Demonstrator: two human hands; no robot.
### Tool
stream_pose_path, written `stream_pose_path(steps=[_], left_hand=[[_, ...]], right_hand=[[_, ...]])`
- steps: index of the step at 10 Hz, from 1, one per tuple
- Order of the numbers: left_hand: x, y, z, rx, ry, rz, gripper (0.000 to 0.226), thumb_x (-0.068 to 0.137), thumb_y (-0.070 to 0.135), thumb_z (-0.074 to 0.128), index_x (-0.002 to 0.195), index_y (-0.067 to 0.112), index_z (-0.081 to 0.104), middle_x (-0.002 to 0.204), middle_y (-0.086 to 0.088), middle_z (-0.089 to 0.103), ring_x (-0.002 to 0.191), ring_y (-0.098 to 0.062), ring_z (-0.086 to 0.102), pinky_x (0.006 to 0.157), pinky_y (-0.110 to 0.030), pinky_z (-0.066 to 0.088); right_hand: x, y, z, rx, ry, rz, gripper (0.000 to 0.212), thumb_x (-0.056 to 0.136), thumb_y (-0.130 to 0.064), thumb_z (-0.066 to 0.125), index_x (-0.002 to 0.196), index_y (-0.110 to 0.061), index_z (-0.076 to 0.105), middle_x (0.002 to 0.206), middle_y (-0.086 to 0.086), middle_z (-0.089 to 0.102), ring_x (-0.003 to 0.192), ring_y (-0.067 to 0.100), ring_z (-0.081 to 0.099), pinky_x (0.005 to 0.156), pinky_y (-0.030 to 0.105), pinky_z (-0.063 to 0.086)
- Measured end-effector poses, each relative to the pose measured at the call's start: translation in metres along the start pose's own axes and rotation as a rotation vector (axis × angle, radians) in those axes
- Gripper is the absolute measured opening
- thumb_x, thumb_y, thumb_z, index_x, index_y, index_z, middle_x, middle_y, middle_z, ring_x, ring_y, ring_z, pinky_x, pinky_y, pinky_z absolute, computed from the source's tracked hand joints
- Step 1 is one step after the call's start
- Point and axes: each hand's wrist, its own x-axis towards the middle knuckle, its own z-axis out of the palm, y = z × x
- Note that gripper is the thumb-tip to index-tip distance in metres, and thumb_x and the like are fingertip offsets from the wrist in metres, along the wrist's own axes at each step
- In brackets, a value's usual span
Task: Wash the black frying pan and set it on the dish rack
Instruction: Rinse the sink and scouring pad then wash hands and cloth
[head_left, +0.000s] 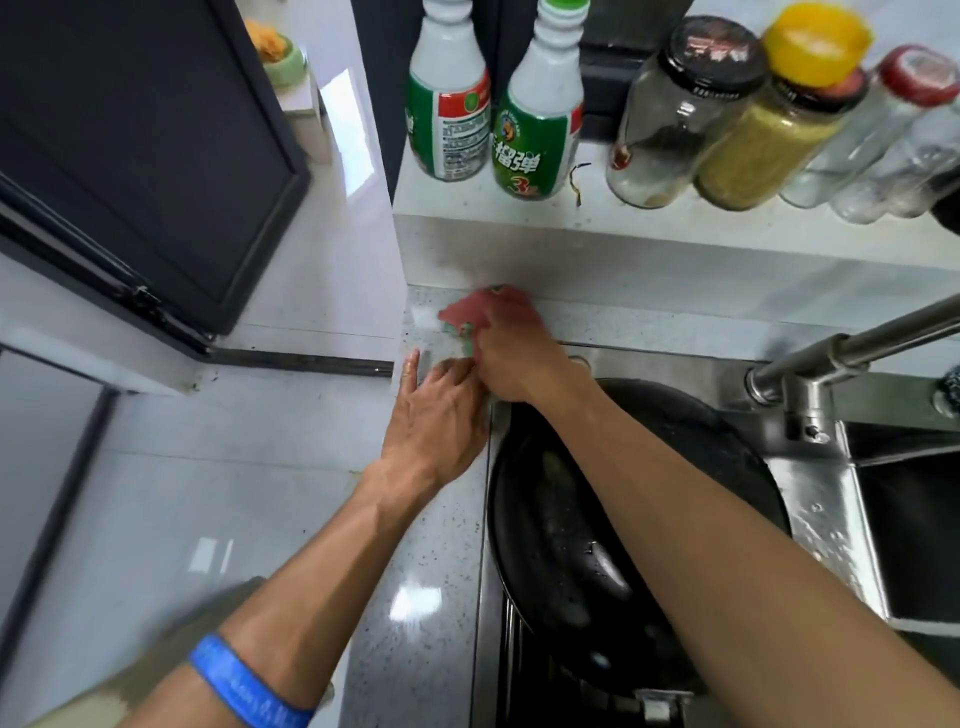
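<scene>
While the right hand (511, 358) grips a red-green scrub pad (470, 312) at the counter's back edge, left hand (434, 415) rests open beside it. Black frying pan (597, 519) sits in the sink, wet. Bring pad w/ firm hold to pan, scrub rim & base.

Both forearms are showing bare from elbow to hand — no sleeves are covering them anywhere in view. The left arm is wearing a blue wristband (249, 688), a flat, smooth band with faint pale lettering running along it, too blurred to read. Relative to that wristband, the left hand (434, 421) is lying farther up the arm and is wearing nothing. The right hand (511, 364) is likewise bare — no ring, no watch, no glove.
</scene>
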Motion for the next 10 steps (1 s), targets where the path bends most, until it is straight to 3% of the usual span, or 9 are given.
stream_pose_path(steps=[2, 3, 4, 5, 6, 7, 8, 9, 10], left_hand=[[0.005, 0.012, 0.016, 0.041, -0.195, -0.049, 0.036, 0.097, 0.03, 0.032, 0.128, 0.021, 0.048, 0.134, 0.002, 0.048, 0.129, -0.022, 0.045, 0.115, -0.055, 0.014], [0.018, 0.021, 0.011, 0.138, -0.284, -0.112, 0.037, 0.097, 0.032, 0.033, 0.128, 0.018, 0.047, 0.134, -0.001, 0.044, 0.132, -0.024, 0.042, 0.114, -0.062, 0.006], [0.029, 0.032, 0.007, 0.195, -0.319, -0.059, 0.05, 0.098, 0.036, 0.032, 0.144, 0.019, 0.035, 0.15, -0.003, 0.033, 0.142, -0.024, 0.03, 0.115, -0.061, 0.004], [0.054, 0.061, 0.002, 0.025, -0.288, 0.088, 0.054, 0.098, 0.031, 0.038, 0.151, 0.026, 0.029, 0.157, 0.002, 0.028, 0.144, -0.021, 0.026, 0.116, -0.054, 0.008], [0.071, 0.088, -0.002, -0.104, -0.208, 0.159, 0.044, 0.1, 0.041, 0.034, 0.137, 0.025, 0.05, 0.142, 0.003, 0.05, 0.131, -0.022, 0.046, 0.112, -0.046, 0.021], [0.075, 0.126, -0.01, -0.208, -0.378, 0.21, 0.058, 0.093, 0.066, 0.038, 0.14, 0.034, 0.046, 0.147, 0.009, 0.047, 0.131, -0.02, 0.046, 0.115, -0.045, 0.02], [0.068, 0.131, -0.013, -0.15, -0.494, 0.186, 0.073, 0.084, 0.074, 0.047, 0.147, 0.04, 0.034, 0.153, 0.013, 0.038, 0.138, -0.017, 0.037, 0.118, -0.042, 0.007], [0.064, 0.129, -0.024, -0.193, -0.565, 0.062, 0.079, 0.082, 0.073, 0.052, 0.149, 0.04, 0.029, 0.156, 0.009, 0.033, 0.144, -0.016, 0.027, 0.12, -0.042, -0.003], [0.06, 0.125, -0.029, -0.184, -0.588, 0.04, 0.08, 0.082, 0.072, 0.053, 0.15, 0.038, 0.028, 0.156, 0.007, 0.032, 0.145, -0.018, 0.026, 0.119, -0.042, -0.003]], right_hand=[[0.0, 0.042, -0.001, 0.252, -0.141, -0.018, 0.051, 0.106, -0.02, 0.036, 0.155, -0.008, 0.031, 0.164, 0.01, 0.023, 0.151, 0.026, 0.017, 0.123, 0.042, 0.009], [-0.028, 0.077, -0.025, 0.482, -0.119, 0.21, 0.048, 0.104, -0.028, 0.042, 0.151, -0.019, 0.041, 0.145, 0.003, 0.052, 0.117, 0.01, 0.06, 0.107, 0.016, 0.034], [-0.037, 0.1, -0.025, 0.647, 0.02, 0.3, 0.037, 0.102, -0.019, 0.049, 0.138, -0.024, 0.054, 0.12, -0.007, 0.063, 0.074, -0.005, 0.066, 0.072, -0.002, 0.042], [-0.049, 0.118, -0.028, 0.711, 0.116, 0.31, 0.041, 0.101, -0.013, 0.047, 0.139, -0.027, 0.055, 0.13, -0.007, 0.061, 0.102, 0.003, 0.066, 0.075, -0.005, 0.04], [-0.048, 0.126, -0.026, 0.587, 0.054, 0.219, 0.045, 0.104, -0.021, 0.041, 0.147, -0.03, 0.046, 0.147, -0.006, 0.05, 0.137, 0.011, 0.045, 0.114, 0.012, 0.023], [-0.059, 0.155, -0.029, 0.559, -0.022, 0.303, 0.042, 0.107, -0.026, 0.034, 0.147, -0.023, 0.046, 0.156, 0.002, 0.041, 0.148, 0.018, 0.029, 0.123, 0.03, 0.005], [-0.076, 0.176, -0.031, 0.71, -0.027, 0.453, 0.039, 0.107, -0.032, 0.035, 0.123, -0.014, 0.066, 0.139, 0.009, 0.059, 0.134, 0.025, 0.05, 0.117, 0.03, 0.026], [-0.098, 0.196, -0.027, 0.744, -0.014, 0.621, 0.044, 0.107, -0.033, 0.035, 0.123, -0.004, 0.064, 0.13, 0.013, 0.062, 0.119, 0.028, 0.056, 0.097, 0.022, 0.037], [-0.106, 0.194, -0.024, 0.729, 0.045, 0.657, 0.044, 0.106, -0.031, 0.035, 0.126, -0.003, 0.063, 0.136, 0.018, 0.059, 0.124, 0.032, 0.054, 0.102, 0.029, 0.037]])
